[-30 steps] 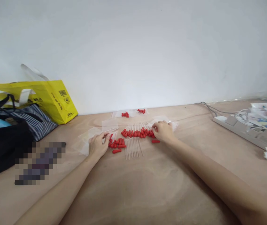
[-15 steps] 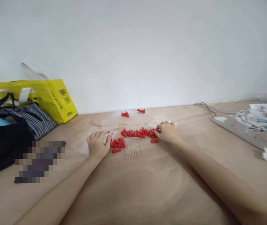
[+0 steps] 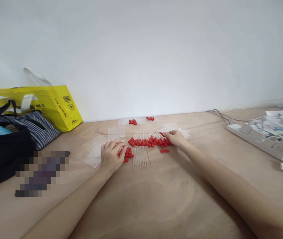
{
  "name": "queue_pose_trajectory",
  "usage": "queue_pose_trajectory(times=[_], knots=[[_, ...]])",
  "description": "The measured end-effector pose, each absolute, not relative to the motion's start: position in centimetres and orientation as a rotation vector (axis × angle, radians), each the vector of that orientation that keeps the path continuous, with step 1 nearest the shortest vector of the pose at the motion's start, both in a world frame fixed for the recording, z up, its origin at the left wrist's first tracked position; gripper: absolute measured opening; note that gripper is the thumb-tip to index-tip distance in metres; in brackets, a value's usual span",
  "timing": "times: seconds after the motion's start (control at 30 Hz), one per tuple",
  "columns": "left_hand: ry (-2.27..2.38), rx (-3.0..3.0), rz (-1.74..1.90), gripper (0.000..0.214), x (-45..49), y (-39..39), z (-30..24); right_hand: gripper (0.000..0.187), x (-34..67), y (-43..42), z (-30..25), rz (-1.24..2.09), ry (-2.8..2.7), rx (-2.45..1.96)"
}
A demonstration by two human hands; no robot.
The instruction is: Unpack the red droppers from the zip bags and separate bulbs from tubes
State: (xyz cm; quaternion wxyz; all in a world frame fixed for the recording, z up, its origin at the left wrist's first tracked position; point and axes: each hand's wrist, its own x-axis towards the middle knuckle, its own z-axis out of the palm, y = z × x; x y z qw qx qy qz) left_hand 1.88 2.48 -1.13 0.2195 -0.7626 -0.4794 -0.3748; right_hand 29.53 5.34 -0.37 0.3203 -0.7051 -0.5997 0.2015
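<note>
My left hand (image 3: 111, 154) rests over a small pile of loose red rubber bulbs (image 3: 129, 155), its thumb and curved fingers apart and covering part of the pile. At the right end of a fanned row of glass droppers with red bulbs (image 3: 145, 142), my right hand (image 3: 176, 138) is closed, pinching a red rubber bulb (image 3: 161, 134) at its fingertips. One loose red bulb (image 3: 164, 151) lies just in front of that hand. Bare glass tubes (image 3: 141, 158) lie side by side below the row.
Clear plastic bags (image 3: 95, 149) lie left of the pile. Farther back, a bag with red-bulbed droppers (image 3: 123, 121) lies near the wall. A yellow bag (image 3: 69, 109) and a black bag (image 3: 9, 159) stand at left. On the right are a power strip (image 3: 250, 137) and papers.
My left hand has moved right, over the loose bulbs. My right hand has shifted slightly, and a red bulb now shows raised at its fingertips.
</note>
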Motion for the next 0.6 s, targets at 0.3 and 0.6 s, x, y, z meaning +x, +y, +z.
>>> queue_pose_trajectory(times=[0.3,0.6], knots=[[-1.42,-2.742,-1.122,0.029,6.0,0.0,-0.3,0.03,23.2,-0.2,-0.6,0.223,-1.739,-1.386],[-1.707,-2.716,-1.432,0.019,6.8,-0.2,-1.1,0.019,21.4,-2.0,-1.9,-0.047,-1.937,-1.284]])
